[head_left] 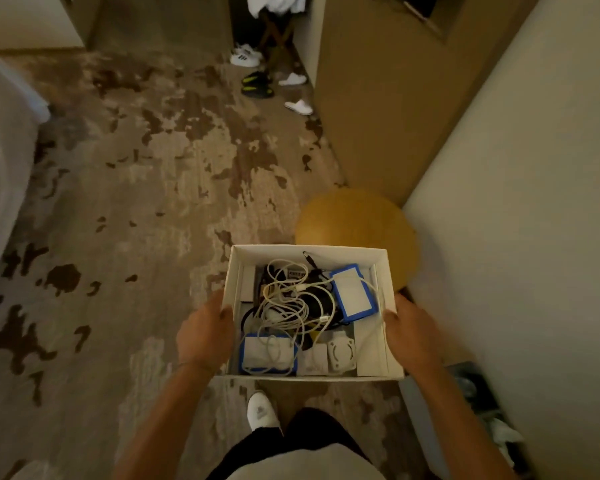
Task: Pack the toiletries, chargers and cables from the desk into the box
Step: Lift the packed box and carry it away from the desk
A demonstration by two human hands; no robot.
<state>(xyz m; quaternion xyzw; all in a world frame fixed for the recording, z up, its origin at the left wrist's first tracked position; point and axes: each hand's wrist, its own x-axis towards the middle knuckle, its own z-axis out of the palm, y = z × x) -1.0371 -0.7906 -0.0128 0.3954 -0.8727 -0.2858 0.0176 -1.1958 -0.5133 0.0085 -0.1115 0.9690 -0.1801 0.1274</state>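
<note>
The white box [310,252] is held level in front of the body, above the patterned carpet [146,188], by both hands. The left hand [205,332] is clamped on the left wall, thumb hooked over the rim; the right hand [411,332] is clamped on the right wall likewise. A grip on opposite sides is judged to keep the open top upright so nothing spills. Inside are seen tangled white cables [291,303], two blue-edged drives [352,292], and a white charger [341,351] near the front wall. No toiletries can be made out. No desk is in view. A round yellow stool [357,220] stands just beyond the box. Packing is judged largely done; the box appears in transit.
</note>
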